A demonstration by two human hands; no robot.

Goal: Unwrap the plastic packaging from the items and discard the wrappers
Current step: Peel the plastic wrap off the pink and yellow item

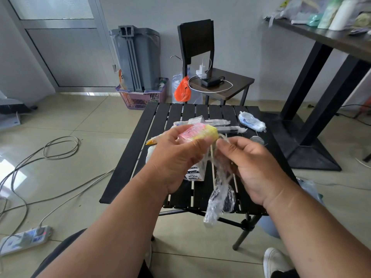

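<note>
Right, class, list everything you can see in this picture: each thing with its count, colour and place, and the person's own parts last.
Slatted table: one, black, centre.
Pink and yellow item: one, part wrapped, in the left hand.
Plastic wrap: one clear strip, hanging from the right hand.
Wrapped bundle: one, blue and white, table's far right.
Long wrapped items: two, pale, far side of the table.
Small box: one, white and black, on the table under the hands.
Chair: one, dark, behind the table.
Orange bag: one, hanging by the chair.
Basket: one, purple, on the floor.
Power strip: one, white, floor, lower left.
Left hand: grips the item.
Right hand: pinches the wrap.
</note>
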